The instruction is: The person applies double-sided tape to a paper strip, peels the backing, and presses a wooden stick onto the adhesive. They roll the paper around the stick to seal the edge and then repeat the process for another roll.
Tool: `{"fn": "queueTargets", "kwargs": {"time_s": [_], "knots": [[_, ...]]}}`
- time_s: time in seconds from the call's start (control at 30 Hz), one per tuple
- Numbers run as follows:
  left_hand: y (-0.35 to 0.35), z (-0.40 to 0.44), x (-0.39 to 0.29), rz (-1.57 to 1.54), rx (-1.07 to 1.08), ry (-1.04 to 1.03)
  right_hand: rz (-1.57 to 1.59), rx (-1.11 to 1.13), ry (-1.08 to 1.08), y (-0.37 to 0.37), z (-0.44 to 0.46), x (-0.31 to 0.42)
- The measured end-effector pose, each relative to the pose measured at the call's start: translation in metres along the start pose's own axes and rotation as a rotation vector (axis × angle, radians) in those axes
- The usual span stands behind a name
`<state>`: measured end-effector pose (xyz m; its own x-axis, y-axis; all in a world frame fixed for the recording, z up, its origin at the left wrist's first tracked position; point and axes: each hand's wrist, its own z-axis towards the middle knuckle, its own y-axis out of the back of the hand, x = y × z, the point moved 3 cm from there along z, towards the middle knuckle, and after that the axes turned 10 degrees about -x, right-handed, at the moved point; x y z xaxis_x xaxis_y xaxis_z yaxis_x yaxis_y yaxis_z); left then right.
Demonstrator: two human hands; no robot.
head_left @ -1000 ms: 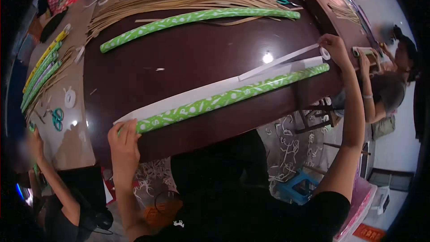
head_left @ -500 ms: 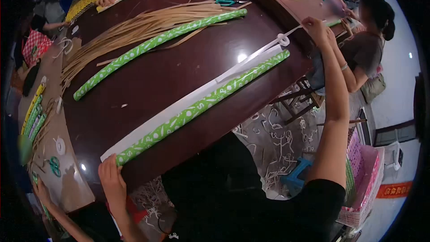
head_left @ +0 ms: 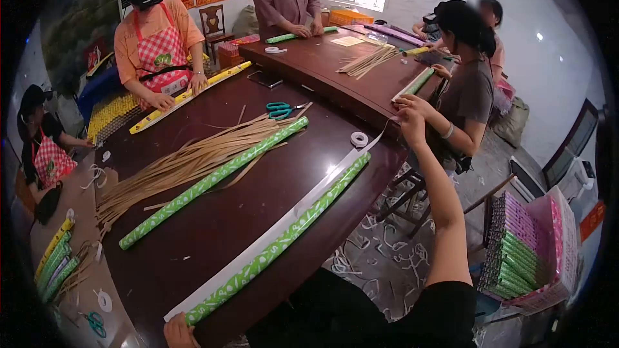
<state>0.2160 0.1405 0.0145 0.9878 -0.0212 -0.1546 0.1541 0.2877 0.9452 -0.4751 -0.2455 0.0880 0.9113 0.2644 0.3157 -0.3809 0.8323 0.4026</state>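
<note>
A roll of green patterned wrapping paper (head_left: 277, 251) lies diagonally along the table's near side, with a white flap (head_left: 225, 274) of the sheet unrolled beside it. My left hand (head_left: 180, 334), partly cut off by the lower edge, has its fingers closed on the roll's near end. Beyond the far end, my right hand (head_left: 411, 127) pinches a thin white tape strip (head_left: 384, 130) that stretches back toward the flap. A small white tape roll (head_left: 359, 139) rests beside the strip. Another green roll (head_left: 219, 180) lies across a bundle of flat tan strips (head_left: 187, 164).
Teal-handled scissors (head_left: 280, 111) and a phone (head_left: 265, 79) lie farther back on the dark table (head_left: 213, 238). Co-workers stand or sit around it, one (head_left: 467, 84) close to my right arm. A pink crate (head_left: 561, 245) of finished-looking rolls stands right; scraps litter the floor (head_left: 387, 258).
The view has tilted upward, bringing the room and several co-workers into sight. My right hand still pinches the strip, and my left hand stays at the roll's near end.
</note>
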Motion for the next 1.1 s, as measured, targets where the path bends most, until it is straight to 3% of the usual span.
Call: {"fn": "queueTargets", "kwargs": {"time_s": [0.3, 0.37, 0.43, 0.5, 0.57, 0.6, 0.63, 0.67, 0.73, 0.8, 0.9, 0.97, 1.1], "knots": [[0.001, 0.006, -0.005, 0.023, -0.021, -0.041, 0.046, 0.043, -0.115, -0.007, -0.063, 0.016], [0.000, 0.004, -0.011, 0.022, -0.033, -0.038, 0.041, 0.020, -0.044, 0.001, -0.065, 0.019], [0.003, 0.001, -0.014, 0.024, -0.046, -0.032, -0.122, 0.065, 0.035, 0.013, -0.066, 0.021], [0.000, -0.001, -0.012, 0.017, -0.060, -0.034, -0.282, 0.170, -0.070, 0.025, -0.068, 0.015], [0.000, -0.005, -0.007, 0.013, -0.064, -0.035, -0.645, 0.458, -0.042, 0.017, -0.071, 0.013], [-0.002, -0.007, -0.003, 0.014, -0.065, -0.034, -0.737, 0.403, 0.043, 0.023, -0.063, 0.038], [-0.003, -0.008, 0.003, 0.009, -0.062, -0.036, -0.622, 0.299, 0.053, 0.025, -0.057, 0.052], [-0.005, -0.008, 0.007, 0.001, -0.066, -0.038, -0.374, 0.265, -0.134, 0.021, -0.052, 0.066], [-0.010, -0.011, 0.012, -0.012, -0.091, -0.064, 0.003, 0.256, -0.271, -0.008, -0.035, 0.080], [-0.012, -0.012, 0.011, 0.001, -0.144, -0.103, 0.215, 0.301, -0.175, -0.047, -0.020, 0.114], [-0.007, -0.010, 0.007, -0.030, -0.162, -0.098, 0.461, 0.439, -0.115, -0.090, -0.011, 0.219], [-0.007, -0.010, 0.007, -0.073, -0.144, -0.061, 0.499, 0.454, 0.100, -0.132, -0.008, 0.271], [-0.008, -0.010, 0.007, -0.086, -0.146, -0.036, 0.608, 0.619, 0.076, -0.225, -0.013, 0.359]]}}
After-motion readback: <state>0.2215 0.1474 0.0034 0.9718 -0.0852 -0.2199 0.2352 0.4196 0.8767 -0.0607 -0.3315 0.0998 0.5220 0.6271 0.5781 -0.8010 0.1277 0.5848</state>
